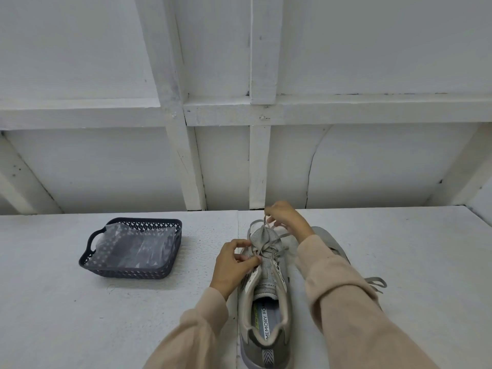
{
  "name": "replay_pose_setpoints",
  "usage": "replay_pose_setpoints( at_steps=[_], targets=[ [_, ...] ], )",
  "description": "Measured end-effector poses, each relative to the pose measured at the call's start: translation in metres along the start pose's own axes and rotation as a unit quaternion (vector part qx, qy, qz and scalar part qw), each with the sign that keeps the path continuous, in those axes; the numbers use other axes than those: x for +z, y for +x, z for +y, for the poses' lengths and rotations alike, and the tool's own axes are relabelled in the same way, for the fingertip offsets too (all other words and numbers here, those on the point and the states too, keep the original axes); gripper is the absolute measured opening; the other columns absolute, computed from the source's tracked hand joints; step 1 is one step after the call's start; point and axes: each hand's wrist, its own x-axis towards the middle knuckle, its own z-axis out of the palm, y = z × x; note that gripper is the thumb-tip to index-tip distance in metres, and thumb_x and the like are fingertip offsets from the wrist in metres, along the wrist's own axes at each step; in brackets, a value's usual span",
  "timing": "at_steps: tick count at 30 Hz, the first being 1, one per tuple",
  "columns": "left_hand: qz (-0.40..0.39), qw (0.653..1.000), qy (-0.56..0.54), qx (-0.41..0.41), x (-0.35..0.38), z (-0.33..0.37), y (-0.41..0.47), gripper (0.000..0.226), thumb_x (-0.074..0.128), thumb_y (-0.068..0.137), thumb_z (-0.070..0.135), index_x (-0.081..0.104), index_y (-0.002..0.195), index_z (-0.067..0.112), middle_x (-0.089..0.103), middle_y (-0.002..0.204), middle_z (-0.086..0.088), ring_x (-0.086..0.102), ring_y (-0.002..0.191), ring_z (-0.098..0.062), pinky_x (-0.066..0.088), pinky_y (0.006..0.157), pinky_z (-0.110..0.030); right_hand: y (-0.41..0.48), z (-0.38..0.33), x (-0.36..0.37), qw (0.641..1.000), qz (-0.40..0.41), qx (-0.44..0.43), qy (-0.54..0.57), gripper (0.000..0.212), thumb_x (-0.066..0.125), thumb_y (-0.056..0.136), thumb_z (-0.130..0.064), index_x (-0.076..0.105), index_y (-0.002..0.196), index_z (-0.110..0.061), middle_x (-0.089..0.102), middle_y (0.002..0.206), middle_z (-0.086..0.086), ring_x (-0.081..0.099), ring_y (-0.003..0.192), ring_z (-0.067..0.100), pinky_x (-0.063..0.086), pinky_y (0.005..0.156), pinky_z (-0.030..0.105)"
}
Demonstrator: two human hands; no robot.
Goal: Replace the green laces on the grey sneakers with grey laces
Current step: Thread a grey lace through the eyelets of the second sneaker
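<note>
Grey sneaker [266,284] heel-first, left grip [233,265] pinching grey lace [267,249] at the eyelets, right grip [286,218] pinching its far end

A beige sleeve [343,294] hid most of the far grey mesh sneaker [334,243]. The near grey sneaker [269,347] was cut off at the heel by the bottom edge. Contents of the dark plastic lattice basket [125,272] were unclear.

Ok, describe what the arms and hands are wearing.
Both arms wear loose, long pale beige sleeves, the left sleeve and right sleeve creased and ending at the wrists. The left hand and right hand are bare: no gloves, and no rings or watch visible.
</note>
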Motion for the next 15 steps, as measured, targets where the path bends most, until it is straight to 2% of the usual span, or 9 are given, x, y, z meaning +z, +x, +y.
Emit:
replay_pose_setpoints(
  at_steps=[4,7,9,12,15],
  targets=[
    [0.002,1.000,-0.008,-0.002,0.001,-0.002,0.001,0.034,0.082,0.074,0.014,0.064,0.102,0.022,0.062,0.106,-0.016,0.060,0.078,-0.011,0.046,0.060,-0.010,0.008,0.008,0.013,0.997,-0.024,0.015,-0.067,0.010,0.063,0.083,-0.011,0.058,0.076,-0.005,0.055,0.070,0.010,0.048,0.065,0.021,0.037,0.061,0.025],
    [-0.003,1.000,-0.007,-0.007,0.000,-0.003,0.002,0.036,0.082,0.074,0.014,0.063,0.103,0.021,0.062,0.106,-0.020,0.060,0.076,-0.009,0.046,0.060,-0.009,0.011,0.014,0.019,0.998,0.031,-0.016,-0.057,0.015,0.072,0.073,-0.009,0.069,0.076,0.006,0.069,0.077,0.018,0.055,0.069,0.019,0.043,0.065,0.028],
    [-0.004,1.000,-0.006,-0.006,-0.001,-0.002,0.003,0.040,0.082,0.074,0.013,0.061,0.108,0.020,0.061,0.111,-0.015,0.059,0.077,-0.009,0.047,0.063,-0.010,0.007,0.012,0.017,0.996,0.063,-0.039,-0.042,0.007,0.072,0.071,-0.006,0.071,0.072,0.000,0.071,0.074,0.012,0.061,0.065,0.018,0.047,0.063,0.028],
    [0.012,0.999,0.020,0.024,0.000,0.003,0.007,0.059,0.082,0.073,0.013,0.052,0.123,0.020,0.049,0.125,-0.001,0.055,0.096,-0.013,0.046,0.079,-0.019,-0.006,-0.004,0.006,0.996,0.030,-0.064,0.054,0.015,0.067,0.079,0.003,0.063,0.066,-0.003,0.065,0.064,0.011,0.060,0.049,0.014,0.047,0.048,0.023],
    [0.019,0.997,-0.005,0.075,0.001,0.010,0.017,0.076,0.087,0.069,0.020,0.047,0.133,0.017,0.049,0.128,0.004,0.052,0.110,-0.011,0.041,0.086,-0.018,-0.022,-0.023,-0.006,0.984,0.005,-0.089,0.154,0.006,0.065,0.081,0.009,0.062,0.076,0.007,0.062,0.063,0.016,0.059,0.043,0.017,0.053,0.047,0.022]
  ],
)
